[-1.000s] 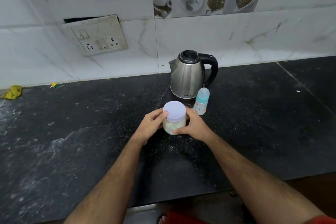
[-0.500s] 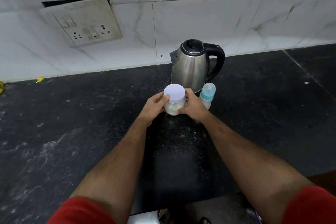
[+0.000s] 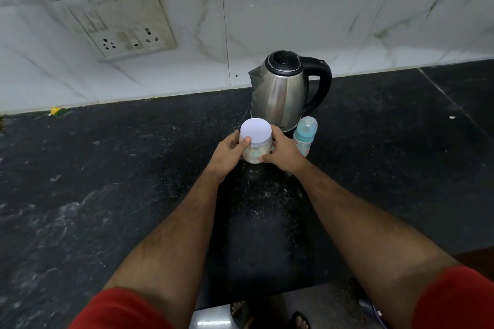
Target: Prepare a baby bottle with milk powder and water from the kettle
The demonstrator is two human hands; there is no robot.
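Note:
A clear jar of pale milk powder [image 3: 254, 153] with a white round lid [image 3: 255, 132] stands on the black counter [image 3: 107, 181]. My left hand [image 3: 230, 151] grips its left side with the thumb up at the lid's rim. My right hand [image 3: 283, 152] grips its right side. Just behind the jar stands a steel kettle [image 3: 280, 96] with a black lid and handle. A small baby bottle [image 3: 304, 136] with a teal collar and clear cap stands upright to the right of the jar, beside my right hand.
A tiled wall with a switch and socket plate [image 3: 120, 27] runs behind the counter. A small yellow scrap [image 3: 54, 111] lies at the wall's foot on the left. The counter's front edge is near my body, with my feet in sandals [image 3: 270, 315] below.
The camera has moved closer and tilted down. Both hands stay on the jar, which sits nearer the kettle than a second ago; my left thumb now lies on the lid's rim.

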